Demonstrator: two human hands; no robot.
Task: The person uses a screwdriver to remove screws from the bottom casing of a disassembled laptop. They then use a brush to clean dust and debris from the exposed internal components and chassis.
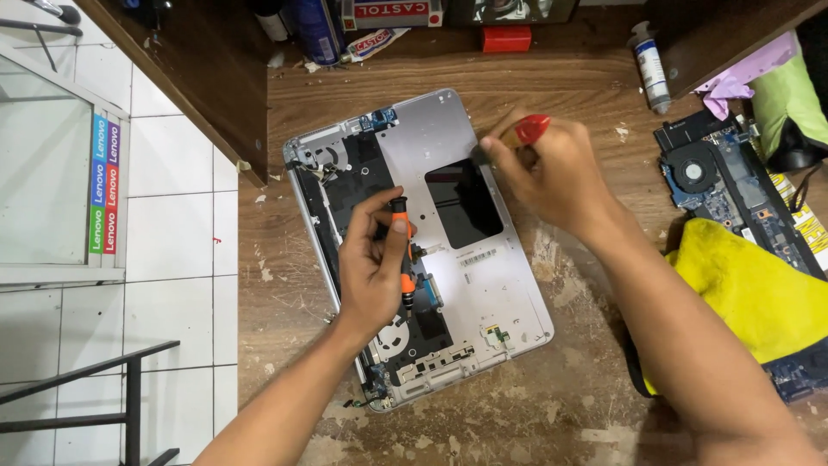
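Observation:
An opened silver laptop base (483, 285) lies on the worn wooden bench, its inside facing up, with black parts along its left side and a dark rectangular cutout (464, 203) in the middle. My left hand (371, 267) grips an orange and black screwdriver (403, 259), held over the black parts near the base's left half. My right hand (552, 173) holds a small brush with a red-tipped wooden handle (528, 129), its bristle end touching the silver panel near the cutout's upper right corner.
A yellow cloth (750, 293) lies at the right, partly over a blue circuit board with a fan (716, 177). A syringe-like tube (651, 69), a red box (506, 38), cans and tubes stand at the back. The bench's left edge drops to a tiled floor (172, 233).

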